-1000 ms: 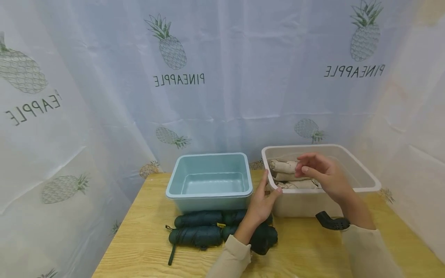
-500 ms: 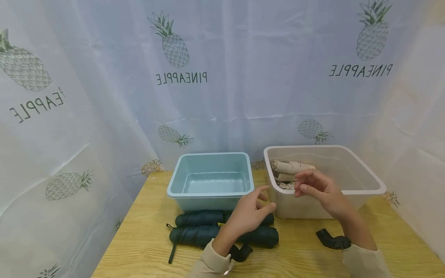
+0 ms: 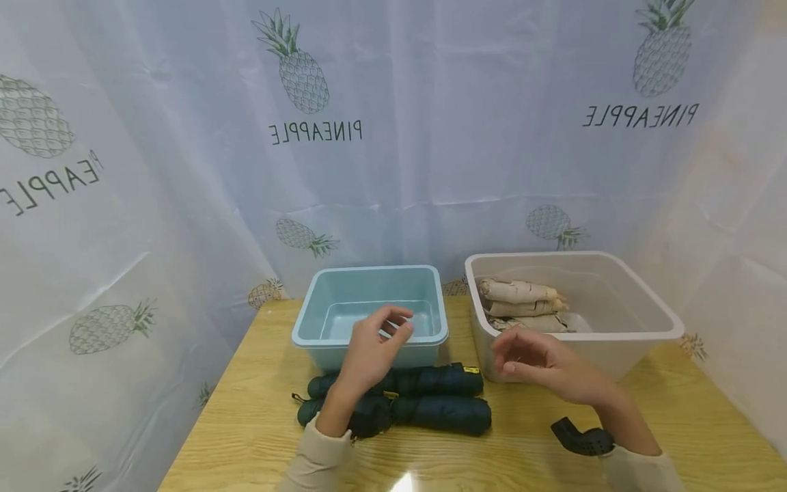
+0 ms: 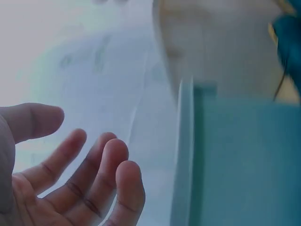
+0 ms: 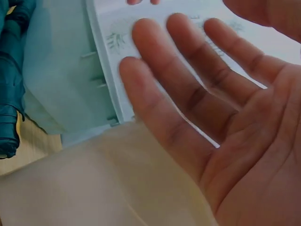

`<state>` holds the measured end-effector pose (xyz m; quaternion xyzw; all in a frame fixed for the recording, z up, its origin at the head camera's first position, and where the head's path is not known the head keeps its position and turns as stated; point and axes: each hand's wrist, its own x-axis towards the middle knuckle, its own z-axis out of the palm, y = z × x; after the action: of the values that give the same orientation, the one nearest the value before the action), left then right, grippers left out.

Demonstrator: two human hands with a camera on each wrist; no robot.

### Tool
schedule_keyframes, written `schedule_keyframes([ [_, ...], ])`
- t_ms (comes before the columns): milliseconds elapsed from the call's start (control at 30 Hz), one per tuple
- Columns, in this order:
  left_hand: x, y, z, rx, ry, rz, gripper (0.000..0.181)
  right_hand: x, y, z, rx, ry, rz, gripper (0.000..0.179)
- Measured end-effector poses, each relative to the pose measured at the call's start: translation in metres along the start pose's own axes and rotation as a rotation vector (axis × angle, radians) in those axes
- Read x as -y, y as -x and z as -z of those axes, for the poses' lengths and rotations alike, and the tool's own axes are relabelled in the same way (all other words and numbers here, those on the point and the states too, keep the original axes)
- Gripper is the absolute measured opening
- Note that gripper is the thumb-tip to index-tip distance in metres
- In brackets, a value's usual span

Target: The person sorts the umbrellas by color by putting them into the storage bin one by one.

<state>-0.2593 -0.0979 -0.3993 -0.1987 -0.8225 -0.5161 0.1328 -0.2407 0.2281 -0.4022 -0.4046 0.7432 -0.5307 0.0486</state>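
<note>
Beige rolls (image 3: 518,291) look settled inside the white tub (image 3: 615,336), towards 9 o'clock; dark umbrellas (image 3: 443,413) lie unpacked at the blue tub's (image 3: 369,285) 6 o'clock. Left hand (image 3: 371,345) and right hand (image 3: 550,365), loosely parted, hold nothing.

Soft light, glare on tabletop (image 3: 404,482), wrist-view blur

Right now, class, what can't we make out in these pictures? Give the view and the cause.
Head: part of the blue bin, behind the left hand.
Head: part of the dark rolled bundles, behind the left arm.
Head: underside of the front pale roll, behind the wall of the pale bin.
Left wrist: print on the curtain, blurred.
Right wrist: thumb of the right hand, cut off by the top and right edges.
</note>
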Motion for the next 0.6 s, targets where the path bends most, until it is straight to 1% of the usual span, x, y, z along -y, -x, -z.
schedule_keyframes([
  [100,0.01,-0.004,0.017,-0.074,-0.046,0.026,0.02,-0.006,-0.003,-0.007,0.029,0.063,-0.032,0.023],
  [200,0.02,-0.008,0.034,-0.136,-0.113,0.07,0.021,-0.015,-0.006,-0.013,0.047,0.136,-0.058,0.02],
  [300,0.031,-0.01,0.048,-0.198,-0.173,0.106,0.023,-0.024,-0.009,-0.019,0.068,0.217,-0.119,0.02],
  [400,0.041,-0.011,0.062,-0.287,-0.216,0.108,0.022,-0.031,-0.012,-0.023,0.112,0.282,-0.166,0.025],
  [500,0.049,-0.011,0.074,-0.385,-0.241,0.094,0.02,-0.038,-0.013,-0.025,0.154,0.305,-0.195,0.028],
  [600,0.059,-0.011,0.086,-0.449,-0.235,0.099,0.02,-0.045,-0.014,-0.027,0.163,0.315,-0.207,0.03],
])
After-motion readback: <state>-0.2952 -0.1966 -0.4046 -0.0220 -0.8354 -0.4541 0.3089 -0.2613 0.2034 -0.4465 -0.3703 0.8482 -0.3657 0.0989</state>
